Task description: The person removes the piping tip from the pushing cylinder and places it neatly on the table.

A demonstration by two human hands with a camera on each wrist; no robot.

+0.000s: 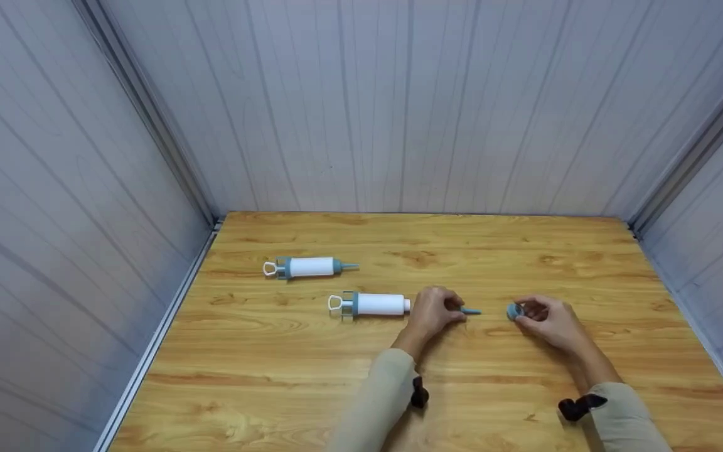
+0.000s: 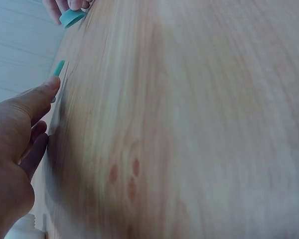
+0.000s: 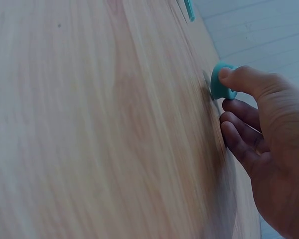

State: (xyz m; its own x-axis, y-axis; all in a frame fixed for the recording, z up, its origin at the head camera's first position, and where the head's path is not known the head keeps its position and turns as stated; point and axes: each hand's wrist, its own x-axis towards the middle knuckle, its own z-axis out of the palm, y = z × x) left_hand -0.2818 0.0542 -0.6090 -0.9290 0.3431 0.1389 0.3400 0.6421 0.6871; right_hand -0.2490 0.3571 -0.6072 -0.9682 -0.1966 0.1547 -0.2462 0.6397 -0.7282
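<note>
My left hand point(image 1: 435, 312) pinches a teal tapered nozzle point(image 1: 471, 311) low over the table, its thin tip pointing right; the fingers hide its base. My right hand point(image 1: 553, 323) holds a teal ring-shaped cap point(image 1: 513, 311) between thumb and fingers, a short gap from the nozzle's tip. In the right wrist view the thumb presses on the cap point(image 3: 219, 82). Just left of my left hand lies a white syringe-like tube point(image 1: 380, 304) with a pull handle at its left end. A bare, narrower white neck shows at its right end.
Farther back and to the left lies a similar white tube point(image 1: 311, 267), with a teal collar and nozzle fitted on its right end. The wood-grain table point(image 1: 261, 376) is bounded by pale panels point(image 1: 374, 107) at the back and both sides.
</note>
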